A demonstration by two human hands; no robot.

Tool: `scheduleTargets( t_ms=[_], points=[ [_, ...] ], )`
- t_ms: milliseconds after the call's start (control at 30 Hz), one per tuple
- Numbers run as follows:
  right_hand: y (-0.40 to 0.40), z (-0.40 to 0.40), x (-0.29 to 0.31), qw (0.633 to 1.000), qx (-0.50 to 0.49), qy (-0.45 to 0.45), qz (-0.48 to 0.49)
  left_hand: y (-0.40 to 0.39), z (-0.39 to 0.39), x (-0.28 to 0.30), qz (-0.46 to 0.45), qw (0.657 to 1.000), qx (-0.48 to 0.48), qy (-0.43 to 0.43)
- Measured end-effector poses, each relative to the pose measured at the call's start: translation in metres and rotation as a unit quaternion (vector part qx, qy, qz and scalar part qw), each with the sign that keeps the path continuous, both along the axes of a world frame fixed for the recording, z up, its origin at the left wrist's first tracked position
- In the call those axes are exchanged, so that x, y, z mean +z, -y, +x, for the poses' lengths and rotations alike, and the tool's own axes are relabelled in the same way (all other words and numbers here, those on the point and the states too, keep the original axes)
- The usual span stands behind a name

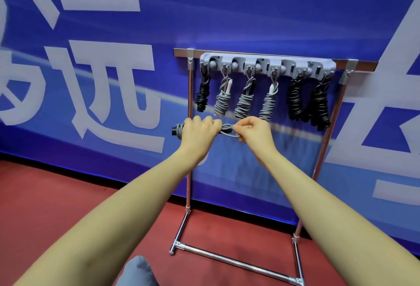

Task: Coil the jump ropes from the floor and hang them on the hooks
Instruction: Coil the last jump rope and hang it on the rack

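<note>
The left hand (200, 131) is wrapped in a fist around a coiled grey jump rope bundle with a black handle end (178, 130), and the right hand (254, 131) pinches the loose grey loop of cord (229, 131) that sticks out of the bundle between the two hands. In the head view, the only one, the bundle lies with its long axis level, black end to the left and loop to the right, held in the air well above the red floor (56, 194). It sits just below the hanging ropes on the grey plastic hook rail (268, 64), which is fixed across the top bar of a chrome tube stand (189, 149). Six bundles already hang there: black ones at the far left and the two right hooks, three grey ones (244, 101) between them. Each hangs upright by its loop, so the held bundle probably has to be turned from level to upright and lifted loop-first. The right hand, on the loop, is the nearer to any hook; which hook is free I cannot tell.
</note>
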State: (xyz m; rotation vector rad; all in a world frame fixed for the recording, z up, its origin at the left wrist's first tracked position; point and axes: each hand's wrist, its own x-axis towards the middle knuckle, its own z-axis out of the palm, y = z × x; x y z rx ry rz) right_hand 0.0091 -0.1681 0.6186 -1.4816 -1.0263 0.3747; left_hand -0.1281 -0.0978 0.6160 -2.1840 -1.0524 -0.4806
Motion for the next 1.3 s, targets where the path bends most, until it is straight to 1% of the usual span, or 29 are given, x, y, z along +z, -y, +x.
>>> scheduleTargets(
  t_ms=[33,67,200,300,467,600,700,867,1067,1200,1300],
  points=[
    [0.0,0.0,0.0,1.0,0.006,0.0,-0.006,-0.004,0.001,0.0,0.015,1.0,-0.016,0.006],
    [0.001,0.0,-0.001,1.0,0.013,0.004,-0.008,-0.005,0.0,0.0,0.012,1.0,-0.02,0.007],
    [0.003,-0.004,-0.005,0.999,0.05,0.015,-0.003,-0.01,0.0,-0.005,0.042,0.999,-0.022,0.002],
    [0.003,-0.007,-0.01,0.998,0.049,0.035,0.013,-0.006,-0.002,-0.003,0.042,0.998,-0.032,-0.032],
    [0.003,-0.013,-0.011,0.996,0.041,0.065,0.042,-0.005,-0.007,-0.001,0.051,0.997,-0.036,-0.033],
    [0.002,-0.011,-0.008,0.996,0.081,0.04,0.023,-0.008,-0.009,-0.002,0.068,0.996,-0.044,-0.035],
    [0.0,-0.006,-0.004,0.996,0.085,0.037,-0.003,-0.006,-0.009,-0.001,0.081,0.995,-0.042,-0.034],
    [-0.001,-0.006,0.001,0.996,0.089,0.022,-0.019,-0.007,-0.007,0.005,0.095,0.994,-0.046,-0.025],
    [-0.002,-0.006,0.001,0.995,0.072,0.052,-0.035,-0.004,-0.003,-0.002,0.078,0.996,-0.053,0.008],
    [-0.005,-0.006,0.004,0.995,0.092,0.013,-0.046,-0.003,-0.002,-0.008,0.08,0.995,-0.051,0.023],
    [-0.005,-0.004,0.006,0.992,0.102,0.02,-0.073,-0.006,-0.002,-0.01,0.066,0.996,-0.053,0.009]
  ],
)
